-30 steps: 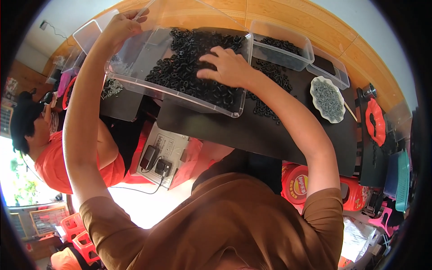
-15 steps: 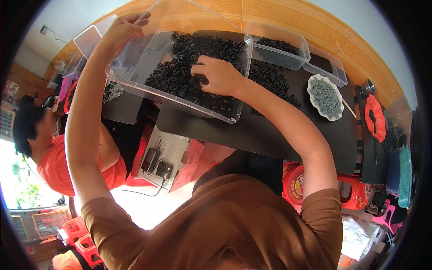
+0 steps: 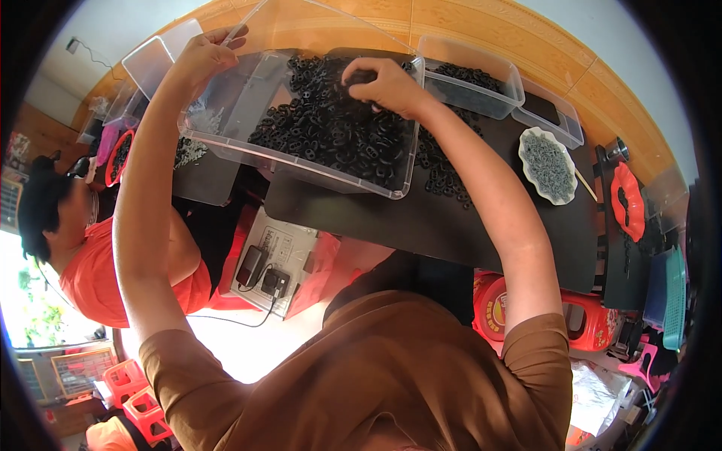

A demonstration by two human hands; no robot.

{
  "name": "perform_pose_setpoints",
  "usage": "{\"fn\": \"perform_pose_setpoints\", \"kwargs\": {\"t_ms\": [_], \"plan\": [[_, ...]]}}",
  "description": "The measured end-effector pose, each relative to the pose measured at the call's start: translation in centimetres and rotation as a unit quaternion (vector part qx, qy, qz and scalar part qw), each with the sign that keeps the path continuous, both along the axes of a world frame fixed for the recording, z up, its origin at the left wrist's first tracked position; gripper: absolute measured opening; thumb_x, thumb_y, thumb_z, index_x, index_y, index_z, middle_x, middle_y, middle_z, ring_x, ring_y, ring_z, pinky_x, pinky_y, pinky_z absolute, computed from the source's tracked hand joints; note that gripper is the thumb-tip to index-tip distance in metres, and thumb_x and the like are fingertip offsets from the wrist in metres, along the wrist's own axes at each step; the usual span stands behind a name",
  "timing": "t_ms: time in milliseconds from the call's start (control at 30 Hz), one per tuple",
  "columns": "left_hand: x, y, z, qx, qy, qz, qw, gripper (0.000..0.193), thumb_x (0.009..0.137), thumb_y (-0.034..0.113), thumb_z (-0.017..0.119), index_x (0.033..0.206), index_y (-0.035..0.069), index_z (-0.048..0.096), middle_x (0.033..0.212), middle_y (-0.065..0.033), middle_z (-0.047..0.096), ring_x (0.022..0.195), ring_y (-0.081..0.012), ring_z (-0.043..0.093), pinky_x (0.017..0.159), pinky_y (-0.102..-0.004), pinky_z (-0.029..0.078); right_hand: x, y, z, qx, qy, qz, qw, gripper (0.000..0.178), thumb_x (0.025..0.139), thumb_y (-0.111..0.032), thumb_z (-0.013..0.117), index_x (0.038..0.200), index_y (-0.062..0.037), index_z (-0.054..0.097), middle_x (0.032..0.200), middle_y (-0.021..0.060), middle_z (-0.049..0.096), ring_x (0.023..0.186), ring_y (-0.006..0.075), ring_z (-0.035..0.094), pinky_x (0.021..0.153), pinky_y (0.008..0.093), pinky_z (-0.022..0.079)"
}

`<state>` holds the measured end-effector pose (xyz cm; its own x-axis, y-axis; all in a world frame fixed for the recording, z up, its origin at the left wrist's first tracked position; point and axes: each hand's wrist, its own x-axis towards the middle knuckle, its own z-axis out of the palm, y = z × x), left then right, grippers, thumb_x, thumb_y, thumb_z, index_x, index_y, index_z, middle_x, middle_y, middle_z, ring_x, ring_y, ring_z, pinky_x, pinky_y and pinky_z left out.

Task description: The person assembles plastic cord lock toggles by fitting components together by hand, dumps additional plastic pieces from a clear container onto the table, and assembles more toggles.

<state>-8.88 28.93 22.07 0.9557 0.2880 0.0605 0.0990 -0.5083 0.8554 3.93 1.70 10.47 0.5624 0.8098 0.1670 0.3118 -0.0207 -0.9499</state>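
A large clear plastic bin [image 3: 301, 161], tilted toward me, holds a heap of small black plastic pieces [image 3: 331, 135] with holes through them. My left hand [image 3: 210, 54] grips the bin's far left rim, fingers over the edge. Inside the bin, at the upper right of the heap, my right hand [image 3: 387, 86] is curled with thumb and fingers around some of the black pieces; how many is hidden. More of the same pieces [image 3: 447, 161] lie loose on the dark table [image 3: 489, 218], to the right of the bin.
Behind at right stand a clear tub [image 3: 481, 98] with black pieces and a shallower clear tray [image 3: 564, 124]. A white scalloped dish [image 3: 547, 165] holds small grey parts, with a stick [image 3: 587, 184] beside it. Farther right is a red dish [image 3: 626, 203]. At left sits another person [image 3: 113, 255].
My right hand has moved up and away from me across the heap. The black pieces in the bin have shifted toward its near side. My left hand stays on the rim.
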Motion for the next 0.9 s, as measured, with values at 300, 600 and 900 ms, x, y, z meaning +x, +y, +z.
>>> {"fn": "perform_pose_setpoints", "kwargs": {"t_ms": [300, 600, 900], "plan": [[-0.1, 1.1, -0.7, -0.013, 0.01, 0.008, 1.0, 0.061, 0.073, -0.001, 0.049, 0.134, 0.006, 0.05, 0.135, -0.0078, 0.05, 0.131, -0.0153, 0.041, 0.103, -0.0249, 0.036, 2.7, -9.2, 1.3, 0.029, -0.027, -0.094, 0.995, 0.013, 0.081, -0.01, 0.063, 0.093, -0.0081, 0.063, 0.067, -0.0026, 0.052, 0.056, 0.0048, 0.048, 0.046, 0.0206, 0.038], [0.2, 0.8, -0.4, -0.014, -0.013, -0.006, 1.0, 0.059, 0.073, 0.002, 0.053, 0.132, 0.005, 0.052, 0.133, -0.0133, 0.05, 0.125, -0.0167, 0.043, 0.101, -0.0275, 0.035, 4.5, -13.2, -7.0, -0.187, -0.383, -0.159, 0.891, 0.021, 0.071, -0.015, 0.065, 0.091, -0.0128, 0.062, 0.094, 0.0107, 0.058, 0.091, 0.0305, 0.059, 0.077, 0.04, 0.047], [0.1, 1.2, -0.8, -0.022, 0.005, 0.008, 1.0, 0.062, 0.074, -0.002, 0.05, 0.135, 0.005, 0.047, 0.14, -0.0041, 0.046, 0.133, -0.0164, 0.039, 0.105, -0.0287, 0.035, 4.0, -14.6, -5.8, -0.262, -0.354, -0.042, 0.897, 0.036, 0.074, -0.017, 0.069, 0.109, -0.0106, 0.064, 0.11, 0.0096, 0.058, 0.107, 0.0277, 0.055, 0.093, 0.0371, 0.045]]}}
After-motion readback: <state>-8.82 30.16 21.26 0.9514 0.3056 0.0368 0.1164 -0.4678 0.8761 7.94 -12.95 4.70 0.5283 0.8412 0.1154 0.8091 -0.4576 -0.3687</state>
